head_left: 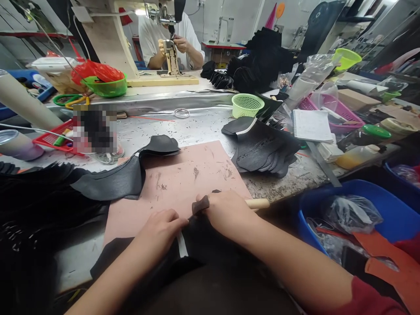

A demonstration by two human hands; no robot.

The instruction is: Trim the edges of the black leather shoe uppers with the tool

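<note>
My right hand is wrapped round a hammer. Its pale wooden handle sticks out to the right, and its dark head shows beside my fingers. My left hand, fingers bent, grips the edge of a black leather-like piece close to the hammer head; its fingertips are partly hidden. A white strip runs along this piece, which lies over the near edge of a pink board. Another black curved piece rests across the board's left side.
Stacked black pieces lie right of the board, with a larger pile at left. Behind are a green basket and a sewing machine, where another person works. A blue bin stands at right.
</note>
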